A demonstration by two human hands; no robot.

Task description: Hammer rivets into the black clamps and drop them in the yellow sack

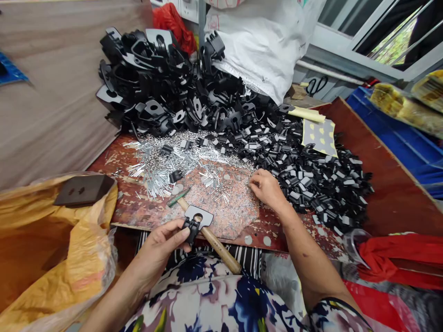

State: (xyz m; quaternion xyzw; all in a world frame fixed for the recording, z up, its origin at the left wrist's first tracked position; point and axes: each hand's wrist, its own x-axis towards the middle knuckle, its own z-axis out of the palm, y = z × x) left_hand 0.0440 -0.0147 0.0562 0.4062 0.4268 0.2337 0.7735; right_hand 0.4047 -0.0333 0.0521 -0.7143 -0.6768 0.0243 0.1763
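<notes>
My left hand point(169, 237) grips a black plastic hinged piece point(199, 216) with a flat grey face and a round hole, held over the table's front edge. Behind that piece lies a hammer point(221, 252), its wooden handle pointing toward my lap and its small green-edged head on the stone slab point(238, 212). At the slab's right side my right hand point(266, 186) is closed in a pinch; whatever is between the fingertips is too small to make out. Loose metal pins point(211, 177) lie on the slab, left of that hand. Small black clip parts point(304, 180) are heaped to its right.
Large black plastic parts point(145, 83) are piled at the back left, beside a white sack point(256, 41). More pins point(155, 166) cover the table before them. A yellow bag point(79, 249) stands at the left, with a dark block point(83, 190) on it. Wooden boards point(391, 175) border the right.
</notes>
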